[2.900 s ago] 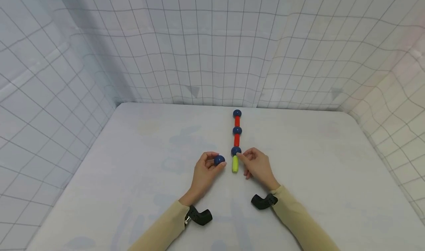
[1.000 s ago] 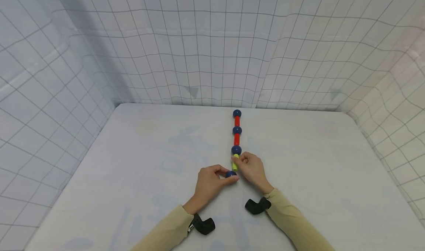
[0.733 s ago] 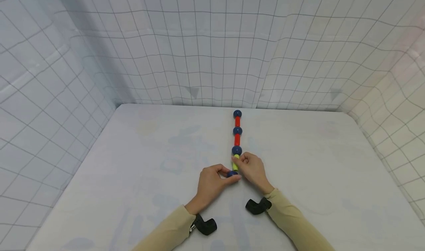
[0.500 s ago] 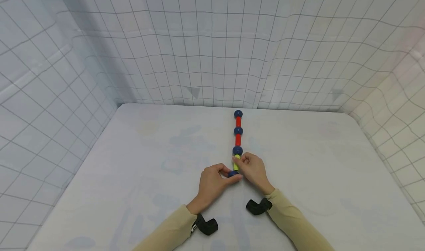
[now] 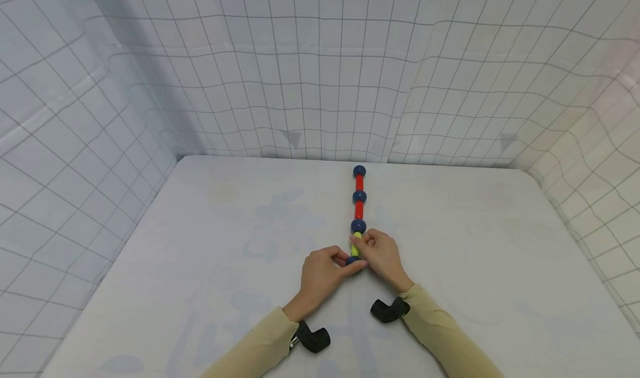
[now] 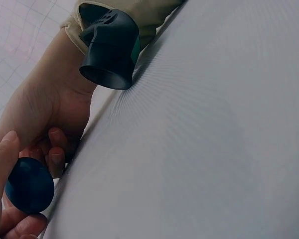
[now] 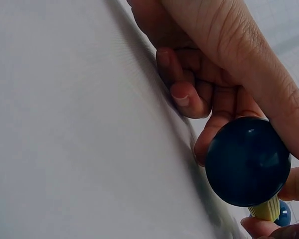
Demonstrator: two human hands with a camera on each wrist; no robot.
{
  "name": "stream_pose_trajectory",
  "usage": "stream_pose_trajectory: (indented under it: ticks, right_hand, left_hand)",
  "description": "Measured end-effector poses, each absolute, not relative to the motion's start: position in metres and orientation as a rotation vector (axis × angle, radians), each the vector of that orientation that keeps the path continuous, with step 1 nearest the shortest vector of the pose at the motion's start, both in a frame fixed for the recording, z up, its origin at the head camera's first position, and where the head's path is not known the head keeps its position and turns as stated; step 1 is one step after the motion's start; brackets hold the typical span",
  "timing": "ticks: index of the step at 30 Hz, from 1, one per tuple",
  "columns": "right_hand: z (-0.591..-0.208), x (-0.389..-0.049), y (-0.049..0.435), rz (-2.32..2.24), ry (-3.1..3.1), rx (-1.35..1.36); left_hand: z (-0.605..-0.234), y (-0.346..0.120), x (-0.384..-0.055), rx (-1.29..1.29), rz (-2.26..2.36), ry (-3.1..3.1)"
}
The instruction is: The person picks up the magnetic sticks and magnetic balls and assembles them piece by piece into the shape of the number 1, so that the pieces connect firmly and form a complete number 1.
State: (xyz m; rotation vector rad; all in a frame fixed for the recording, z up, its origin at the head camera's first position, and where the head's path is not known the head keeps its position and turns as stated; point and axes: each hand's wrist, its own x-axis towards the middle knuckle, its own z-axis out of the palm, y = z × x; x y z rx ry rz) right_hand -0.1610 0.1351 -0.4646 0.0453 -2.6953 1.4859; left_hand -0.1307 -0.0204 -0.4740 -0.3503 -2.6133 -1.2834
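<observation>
Between thumb and fingers my left hand (image 5: 320,275) pinches a dark blue ball (image 5: 353,260). The ball sits at the near end of a short yellow-green rod (image 5: 355,250), right at its tip. My right hand (image 5: 385,258) pinches this rod, thumb over its side. At its far end the rod meets another blue ball (image 5: 358,226). From there a straight row runs away from me: a red rod (image 5: 359,210), a blue ball (image 5: 359,197), a red rod (image 5: 359,183) and a last blue ball (image 5: 359,171). In the right wrist view the held ball (image 7: 248,162) partly covers the ribbed yellow-green rod (image 7: 266,209).
The white table (image 5: 225,228) has its back edge just beyond the last ball. White sheets with a grid pattern (image 5: 320,78) hang behind and on both sides. Each wrist carries a black camera mount (image 5: 314,339) close over the table.
My left hand has brought its ball rightward and nearer to me, to the yellow-green rod's near end. My right thumb has shifted from the junction onto the rod. Lately there is only slight drift.
</observation>
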Motion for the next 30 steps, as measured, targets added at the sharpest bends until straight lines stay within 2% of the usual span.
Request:
stream_pose_trajectory:
  ticks: [30]
  right_hand:
    - [-0.4656, -0.1638, 0.1357, 1.392, -2.680, 0.105]
  left_hand:
    - [-0.4727, -0.0226, -0.1298, -0.477, -1.198, -2.668]
